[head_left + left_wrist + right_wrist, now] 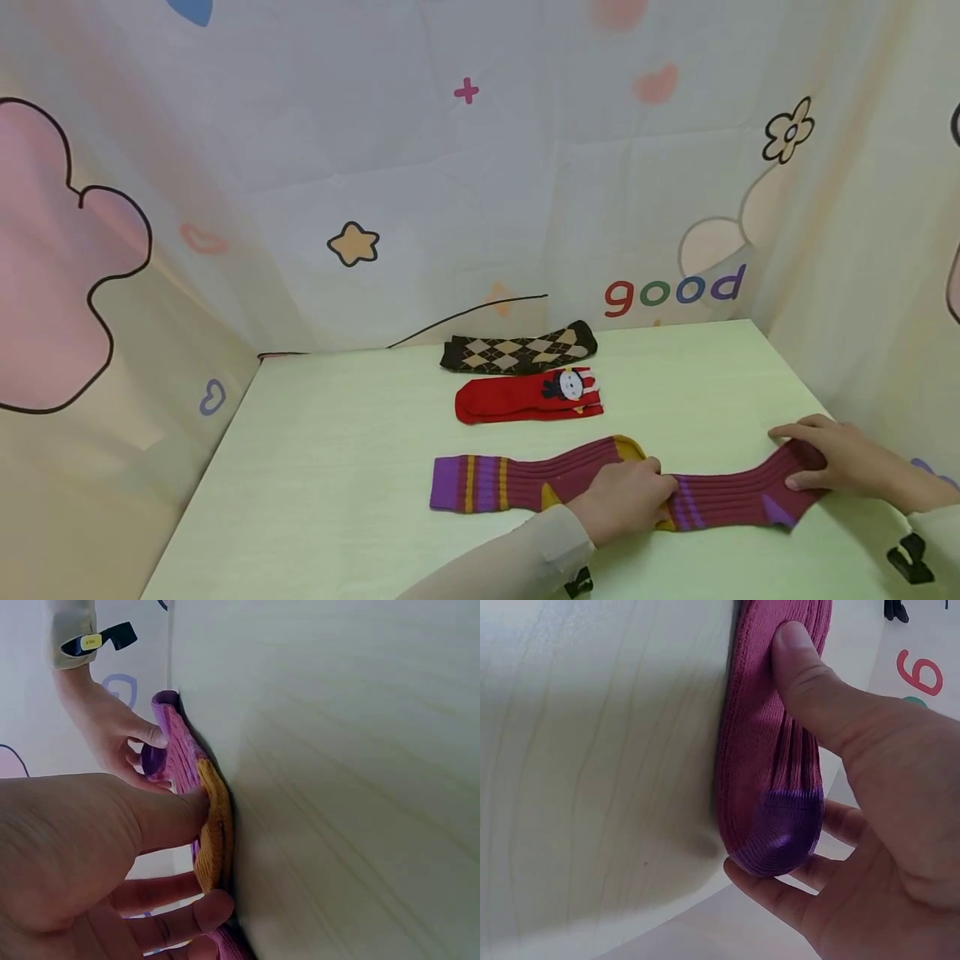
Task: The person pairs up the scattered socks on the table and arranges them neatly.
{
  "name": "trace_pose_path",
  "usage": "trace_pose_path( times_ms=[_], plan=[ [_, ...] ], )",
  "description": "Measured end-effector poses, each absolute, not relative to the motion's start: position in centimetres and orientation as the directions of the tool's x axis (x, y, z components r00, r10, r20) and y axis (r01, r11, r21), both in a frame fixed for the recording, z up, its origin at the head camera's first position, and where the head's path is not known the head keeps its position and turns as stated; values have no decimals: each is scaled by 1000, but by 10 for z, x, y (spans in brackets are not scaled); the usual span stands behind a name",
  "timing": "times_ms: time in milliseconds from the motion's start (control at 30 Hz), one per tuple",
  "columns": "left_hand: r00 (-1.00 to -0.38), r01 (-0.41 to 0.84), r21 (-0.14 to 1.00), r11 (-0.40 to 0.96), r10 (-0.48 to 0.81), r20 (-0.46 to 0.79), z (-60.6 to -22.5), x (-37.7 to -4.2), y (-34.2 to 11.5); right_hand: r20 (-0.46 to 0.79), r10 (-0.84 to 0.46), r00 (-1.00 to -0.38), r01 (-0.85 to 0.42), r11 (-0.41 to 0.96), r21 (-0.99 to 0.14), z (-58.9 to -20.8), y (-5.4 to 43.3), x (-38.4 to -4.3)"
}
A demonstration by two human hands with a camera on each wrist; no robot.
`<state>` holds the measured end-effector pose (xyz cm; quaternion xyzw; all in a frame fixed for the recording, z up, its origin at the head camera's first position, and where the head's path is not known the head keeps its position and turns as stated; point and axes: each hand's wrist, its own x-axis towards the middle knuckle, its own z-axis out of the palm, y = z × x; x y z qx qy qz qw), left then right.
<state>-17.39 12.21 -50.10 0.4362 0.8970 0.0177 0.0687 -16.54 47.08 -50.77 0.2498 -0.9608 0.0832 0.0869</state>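
Two ribbed maroon socks lie end to end on the table in the head view. The left sock has a purple cuff with yellow stripes, a yellow heel and a yellow toe. On the right sock there are purple stripes, a yellow cuff and a purple heel. My left hand pinches the yellow cuff where the two socks meet, covering part of both. At the other end my right hand holds the right sock's foot, its thumb on top and its fingers around the purple toe.
Behind these, a pair of red socks with a white animal face lies flat. Farther back are brown argyle socks. A printed curtain hangs along the table's back and sides.
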Motion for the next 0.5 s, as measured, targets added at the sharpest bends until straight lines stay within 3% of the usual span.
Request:
trace_pose_path(
  times_ms=[500],
  plan=[
    [-630,759,103,643,765,-134,-497,-173,126,232,-453,-861,-481,873,-79,-490,469,-167]
  ],
)
